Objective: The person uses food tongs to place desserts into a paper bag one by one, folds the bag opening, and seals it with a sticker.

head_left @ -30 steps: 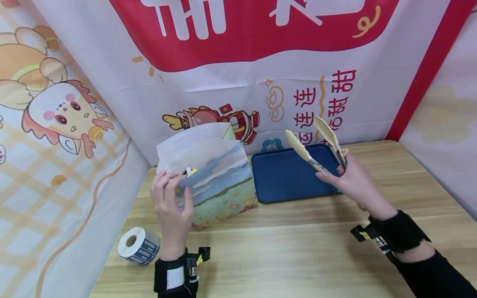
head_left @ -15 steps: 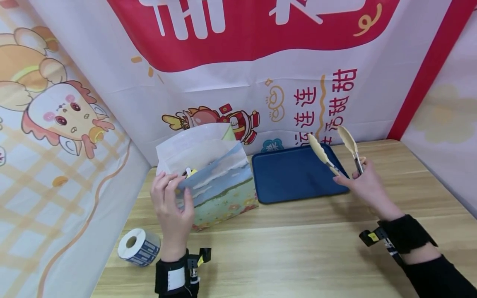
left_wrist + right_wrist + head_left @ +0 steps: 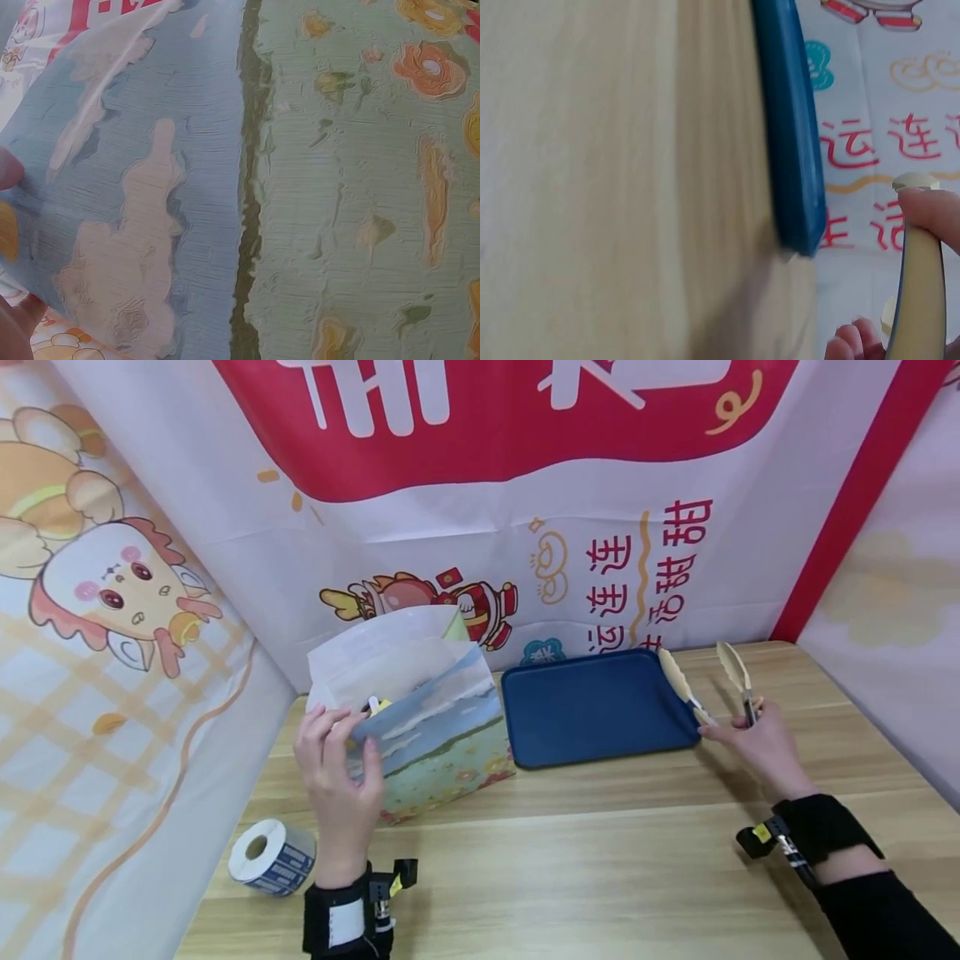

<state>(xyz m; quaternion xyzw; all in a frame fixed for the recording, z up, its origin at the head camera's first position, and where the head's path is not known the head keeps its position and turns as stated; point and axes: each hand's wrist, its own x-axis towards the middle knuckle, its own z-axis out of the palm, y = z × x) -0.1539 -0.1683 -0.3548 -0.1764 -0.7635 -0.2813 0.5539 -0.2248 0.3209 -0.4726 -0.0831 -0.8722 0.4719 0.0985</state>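
Observation:
At the left of the table stands a paper bag (image 3: 442,752) printed with sky and flowers, its mouth open toward the back. My left hand (image 3: 341,802) pinches the bag's left upper edge, thumb on the printed front. Something small in yellow and white (image 3: 378,704) shows in the mouth; the rest inside is hidden. The left wrist view is filled by the bag's printed side (image 3: 187,187). My right hand (image 3: 768,752) holds a pair of tongs (image 3: 677,678) with cream tips, spread apart with nothing between them, beside the tray's right end. Their cream handle (image 3: 921,292) shows under the thumb.
A dark blue tray (image 3: 592,710) lies right of the bag, bare on top. Near my left wrist stands a roll of labels (image 3: 273,858). Printed cloth walls (image 3: 427,543) enclose the wooden table (image 3: 570,860) at the back and sides.
My right hand has carried the tongs rightward and lower, from over the tray to beside its right end. The left hand keeps its hold on the bag.

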